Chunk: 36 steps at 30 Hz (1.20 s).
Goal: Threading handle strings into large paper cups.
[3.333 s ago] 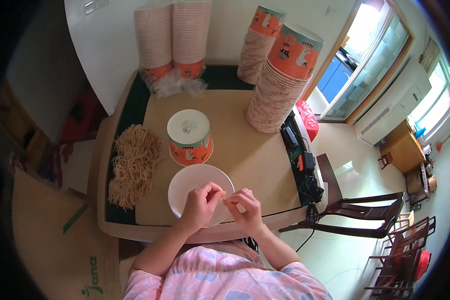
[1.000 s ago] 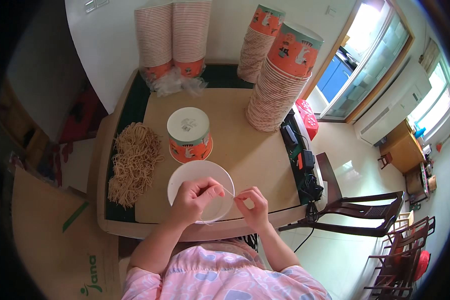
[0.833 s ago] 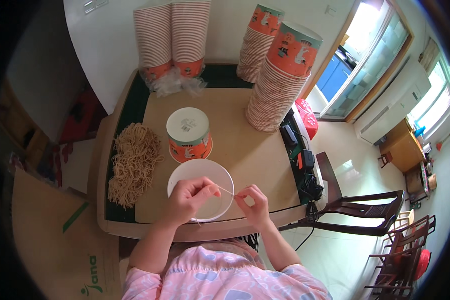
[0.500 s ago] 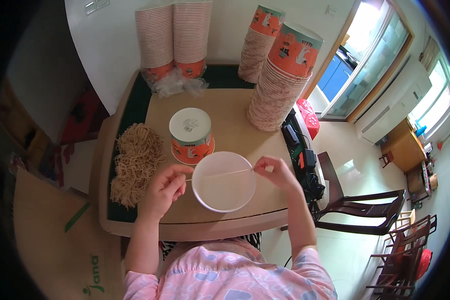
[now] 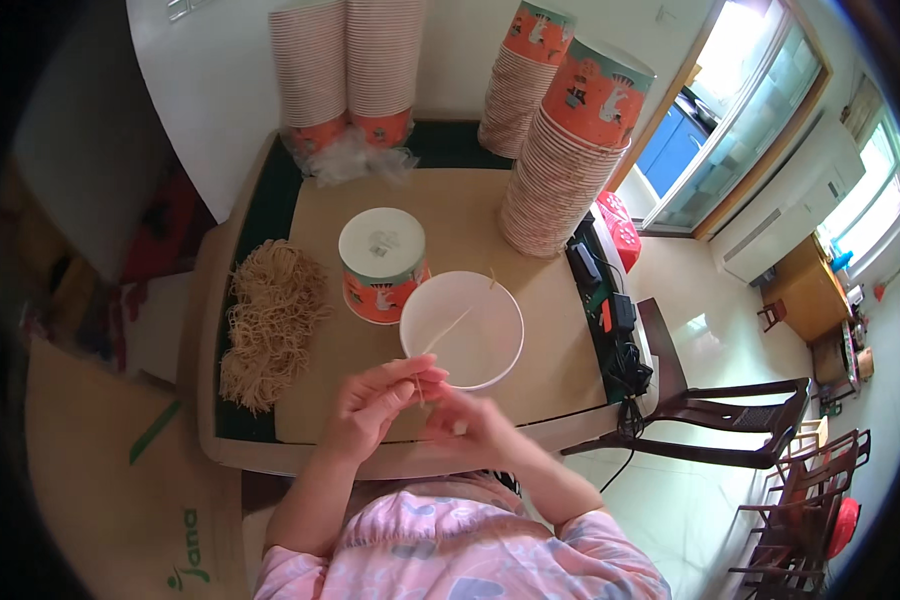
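An open paper bucket (image 5: 462, 330), white inside, sits near the front of the table, tilted toward me. A thin beige string (image 5: 451, 331) crosses its inside, and a short knotted end (image 5: 493, 279) pokes out at the far rim. At the near rim my left hand (image 5: 382, 402) is closed, pinching the string between thumb and fingers. My right hand (image 5: 470, 428) meets the left fingertips, its fingers curled but smeared by motion; whether it grips the string is hidden. Left of the bucket lies a heap of beige strings (image 5: 275, 330).
An upturned orange and green paper bucket (image 5: 382, 245) stands behind the open one. Tall stacks of buckets (image 5: 560, 180) rise at the back right, with bagged stacks (image 5: 310, 70) at the back left. Cables and a power strip (image 5: 610, 310) line the right edge; a dark chair (image 5: 720, 420) stands beyond.
My right hand has left the bucket's right side and come across to my left hand at the near rim. The bucket has turned and shifted slightly right, its string now running toward me.
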Each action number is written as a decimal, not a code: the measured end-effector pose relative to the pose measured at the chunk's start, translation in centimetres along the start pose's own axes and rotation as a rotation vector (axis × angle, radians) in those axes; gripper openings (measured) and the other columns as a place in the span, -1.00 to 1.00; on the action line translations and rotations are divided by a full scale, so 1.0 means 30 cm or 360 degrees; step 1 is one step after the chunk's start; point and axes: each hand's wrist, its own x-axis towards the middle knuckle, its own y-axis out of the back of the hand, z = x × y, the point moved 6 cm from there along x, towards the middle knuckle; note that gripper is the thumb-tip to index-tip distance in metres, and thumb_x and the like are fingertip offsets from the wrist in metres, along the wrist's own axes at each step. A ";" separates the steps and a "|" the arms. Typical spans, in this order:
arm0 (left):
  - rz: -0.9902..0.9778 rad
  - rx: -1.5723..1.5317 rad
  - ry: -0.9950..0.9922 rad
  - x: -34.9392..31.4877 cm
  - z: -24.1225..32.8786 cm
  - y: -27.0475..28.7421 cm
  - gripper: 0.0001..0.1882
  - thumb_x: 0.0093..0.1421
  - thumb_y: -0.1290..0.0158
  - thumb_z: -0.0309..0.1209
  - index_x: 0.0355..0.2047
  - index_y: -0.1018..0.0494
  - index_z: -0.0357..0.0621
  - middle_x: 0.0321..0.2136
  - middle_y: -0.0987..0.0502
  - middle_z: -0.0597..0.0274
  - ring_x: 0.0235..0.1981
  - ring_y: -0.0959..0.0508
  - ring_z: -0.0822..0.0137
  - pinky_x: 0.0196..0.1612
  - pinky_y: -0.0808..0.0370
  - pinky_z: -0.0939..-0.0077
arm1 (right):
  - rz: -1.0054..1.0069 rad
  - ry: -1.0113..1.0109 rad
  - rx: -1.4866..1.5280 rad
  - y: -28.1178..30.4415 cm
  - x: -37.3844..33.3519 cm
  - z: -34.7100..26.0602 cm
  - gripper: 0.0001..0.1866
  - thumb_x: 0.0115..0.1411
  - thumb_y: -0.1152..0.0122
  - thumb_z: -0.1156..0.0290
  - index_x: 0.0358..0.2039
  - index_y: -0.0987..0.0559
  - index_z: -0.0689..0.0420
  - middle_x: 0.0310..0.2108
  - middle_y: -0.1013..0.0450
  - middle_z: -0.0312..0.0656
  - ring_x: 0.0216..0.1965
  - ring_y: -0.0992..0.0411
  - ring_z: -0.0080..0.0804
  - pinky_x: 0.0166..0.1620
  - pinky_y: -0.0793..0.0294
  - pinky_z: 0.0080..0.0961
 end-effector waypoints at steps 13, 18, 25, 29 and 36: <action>-0.0225 0.2635 -0.0635 0.043 -0.098 -0.046 -0.86 0.02 -0.12 -0.54 -0.36 -0.53 -0.16 -0.44 -0.54 0.18 -0.30 -0.54 0.21 0.13 -0.37 0.19 | 0.0915 0.0122 -0.0578 0.206 -0.198 0.087 -0.82 0.24 0.00 0.65 -0.18 -0.55 0.28 -0.35 -0.56 -0.18 -0.28 -0.54 -0.48 -0.20 -0.51 -0.59; -0.0169 0.2620 -0.0617 0.042 -0.135 -0.051 -0.90 0.01 -0.18 -0.52 -0.42 -0.52 -0.16 -0.46 -0.52 0.17 -0.34 -0.53 0.19 0.04 -0.43 0.18 | 0.1387 0.0582 0.0044 0.259 -0.231 0.013 -0.77 0.22 0.03 0.73 -0.16 -0.55 0.35 -0.23 -0.54 -0.06 -0.17 -0.53 -0.28 -0.04 -0.49 -0.42; 0.0230 0.2227 -0.0633 -0.001 -0.015 -0.064 -0.83 -0.04 -0.20 -0.55 -0.37 -0.52 -0.18 -0.47 -0.50 0.16 -0.32 -0.51 0.12 -0.15 -0.45 0.26 | 0.0822 0.0617 0.1051 0.186 -0.201 0.025 -0.84 0.24 0.05 0.60 -0.16 -0.33 0.21 -0.42 -0.45 -0.08 -0.39 -0.44 -0.36 -0.30 -0.46 -0.47; 0.0192 0.2285 -0.0431 -0.057 0.046 -0.043 -0.78 -0.05 -0.23 -0.53 -0.34 -0.52 -0.18 -0.28 -0.48 0.12 -0.18 -0.48 0.11 -0.14 -0.45 0.26 | 0.0378 0.0075 0.0851 0.070 -0.153 0.127 -0.82 0.29 0.10 0.60 -0.12 -0.23 0.14 -0.36 -0.40 -0.16 -0.33 -0.39 -0.49 -0.27 -0.36 -0.59; -0.0062 0.2580 -0.0681 0.019 -0.014 -0.073 -0.68 -0.07 -0.21 -0.52 -0.24 -0.50 -0.14 -0.15 -0.47 0.12 -0.11 -0.47 0.11 0.08 -0.38 0.22 | 0.0419 0.0017 0.0601 0.025 -0.101 0.221 -0.86 0.31 0.15 0.63 -0.16 -0.21 0.15 -0.33 -0.42 -0.18 -0.25 -0.41 -0.52 -0.19 -0.41 -0.60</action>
